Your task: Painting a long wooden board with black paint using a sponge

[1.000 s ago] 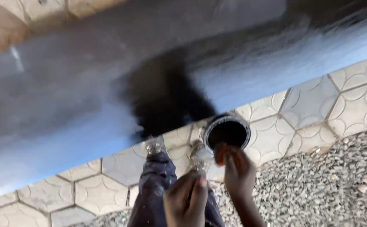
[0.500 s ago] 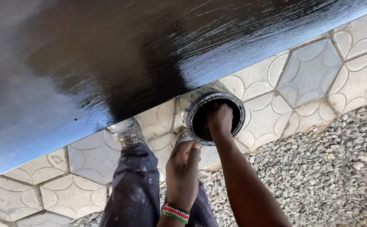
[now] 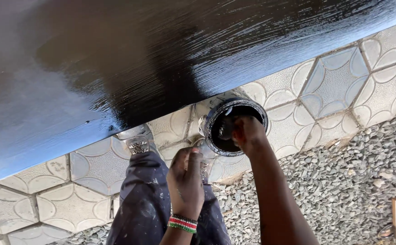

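The right hand (image 3: 248,132) dips into the round black paint tin (image 3: 236,126), fingers clenched on something hidden inside. The tin stands mouth-up on pale hexagonal paving (image 3: 334,86), just beside the wet black-painted board's (image 3: 161,54) lower edge. The left hand (image 3: 186,181) hangs loosely curled, holding nothing. Grey gravel (image 3: 343,181) borders the paving.

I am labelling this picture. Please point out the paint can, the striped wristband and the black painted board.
paint can (image 3: 212,119): head view, on its left rim.
striped wristband (image 3: 182,223): head view, on the band's middle.
black painted board (image 3: 170,50): head view, on its wet, brushed surface.
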